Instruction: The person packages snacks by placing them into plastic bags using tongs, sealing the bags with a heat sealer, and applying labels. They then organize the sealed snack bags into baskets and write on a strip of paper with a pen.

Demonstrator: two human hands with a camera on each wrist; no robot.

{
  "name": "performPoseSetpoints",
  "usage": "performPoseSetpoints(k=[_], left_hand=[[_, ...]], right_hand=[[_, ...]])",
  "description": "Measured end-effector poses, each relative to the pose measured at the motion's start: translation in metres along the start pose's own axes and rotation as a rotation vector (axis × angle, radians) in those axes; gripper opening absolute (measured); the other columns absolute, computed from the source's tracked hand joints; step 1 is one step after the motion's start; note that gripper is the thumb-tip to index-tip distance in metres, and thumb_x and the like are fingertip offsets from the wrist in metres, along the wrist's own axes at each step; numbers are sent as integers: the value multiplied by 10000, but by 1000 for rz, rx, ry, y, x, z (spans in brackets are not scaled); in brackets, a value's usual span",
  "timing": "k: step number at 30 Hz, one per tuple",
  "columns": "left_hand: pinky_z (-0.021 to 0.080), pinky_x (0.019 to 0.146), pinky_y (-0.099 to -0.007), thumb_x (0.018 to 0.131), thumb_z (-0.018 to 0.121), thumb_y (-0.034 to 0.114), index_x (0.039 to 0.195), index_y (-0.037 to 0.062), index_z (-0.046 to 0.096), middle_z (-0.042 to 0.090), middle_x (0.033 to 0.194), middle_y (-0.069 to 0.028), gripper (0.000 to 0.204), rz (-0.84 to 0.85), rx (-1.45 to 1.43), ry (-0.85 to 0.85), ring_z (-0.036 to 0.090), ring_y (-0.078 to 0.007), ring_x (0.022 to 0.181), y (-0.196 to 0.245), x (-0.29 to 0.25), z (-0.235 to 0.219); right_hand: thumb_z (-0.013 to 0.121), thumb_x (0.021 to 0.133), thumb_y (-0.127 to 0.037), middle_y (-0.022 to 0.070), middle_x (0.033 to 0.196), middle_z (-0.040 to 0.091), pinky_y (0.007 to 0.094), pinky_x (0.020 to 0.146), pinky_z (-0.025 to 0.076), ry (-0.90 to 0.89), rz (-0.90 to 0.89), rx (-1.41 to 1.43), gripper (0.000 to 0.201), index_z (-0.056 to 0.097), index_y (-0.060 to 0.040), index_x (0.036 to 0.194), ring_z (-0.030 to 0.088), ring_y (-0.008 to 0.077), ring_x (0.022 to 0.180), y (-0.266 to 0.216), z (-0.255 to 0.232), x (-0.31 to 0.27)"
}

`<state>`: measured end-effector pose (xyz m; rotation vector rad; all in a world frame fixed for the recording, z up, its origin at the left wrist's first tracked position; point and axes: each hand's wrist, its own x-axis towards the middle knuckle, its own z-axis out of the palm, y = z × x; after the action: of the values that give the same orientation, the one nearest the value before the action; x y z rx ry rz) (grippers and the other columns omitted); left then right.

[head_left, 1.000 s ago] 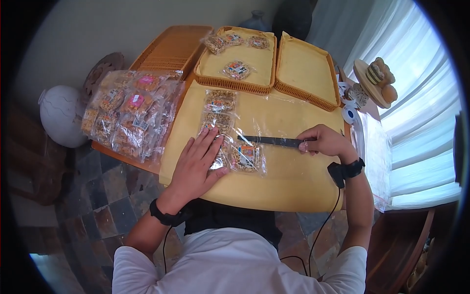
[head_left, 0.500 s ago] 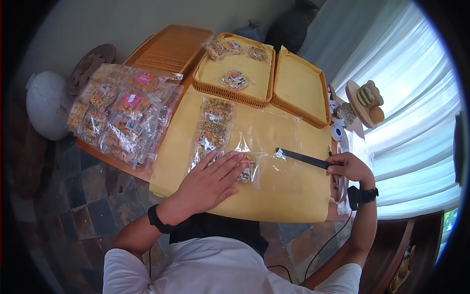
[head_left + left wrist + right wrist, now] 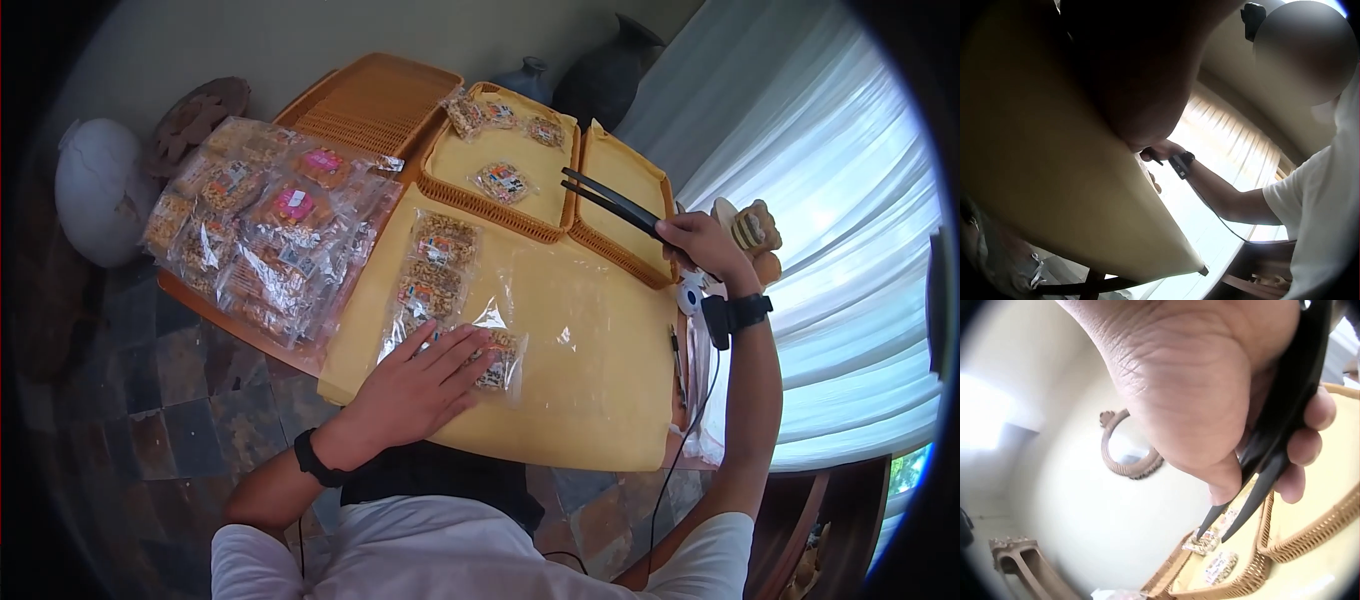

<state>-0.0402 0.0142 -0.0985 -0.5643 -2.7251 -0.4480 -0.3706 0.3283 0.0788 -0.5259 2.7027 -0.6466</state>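
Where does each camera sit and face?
Head: on the head, facing forward and down at the yellow sheet; left hand, right hand, shirt show.
Left wrist: on that wrist, facing up past the sheet toward the curtain; right arm, shirt, head show.
Right wrist: on that wrist, facing past the tongs toward the baskets; right hand shows.
Head and right wrist share tongs and baskets.

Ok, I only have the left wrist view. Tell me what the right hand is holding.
Observer: The right hand grips black tongs, tips apart.
Operator: Now the left hand.
Observer: Head view: the left hand is open, its fingers stretched out over the wrapped nut snacks nearest the person.
Operator: Count what's in the middle basket.
Observer: I see four wrapped nut pieces in the middle basket.
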Motion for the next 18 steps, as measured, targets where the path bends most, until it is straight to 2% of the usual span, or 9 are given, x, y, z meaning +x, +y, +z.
performPoseSetpoints(k=[2,5,7,10,18], left_hand=[[306,1281,-513,1010,667,405,1576,119,532,460,1681,-105,649,-4,-19,32,441,-277,1551,-8,-3,-6],[333,1263,-539,993,683,447,1561,96,540,478,1664,-127,683,-90,-92,78,480,-314,1523,-28,-11,-18],[357,1253,-540,1003,670,488,1518,51,563,519,1612,-169,683,-176,-135,179,493,-336,1505,-38,-15,-20],[385,1233,-543,1001,671,496,1512,39,563,526,1604,-175,694,-184,-184,209,509,-353,1489,-40,-15,-20],[427,1203,-541,1007,665,512,1493,16,566,561,1567,-184,702,-224,-223,249,545,-374,1451,-40,-12,-21]], right_hand=[[683,1048,-501,-3,679,673,269,517,423,-45,27,-130,501,775,-36,888,557,85,544,-20,10,38],[694,1034,-523,0,667,677,277,516,425,-65,-7,-133,514,779,-34,904,559,90,543,-36,20,80],[702,1031,-510,-2,685,689,274,512,417,-78,7,-182,490,781,-39,920,553,88,541,-47,20,95],[724,1026,-449,3,744,729,275,515,412,-355,72,-39,403,795,-53,1010,550,83,545,-46,11,119],[729,1032,-381,22,828,766,270,598,505,-582,87,38,342,803,-49,1071,612,92,604,-48,20,157]])
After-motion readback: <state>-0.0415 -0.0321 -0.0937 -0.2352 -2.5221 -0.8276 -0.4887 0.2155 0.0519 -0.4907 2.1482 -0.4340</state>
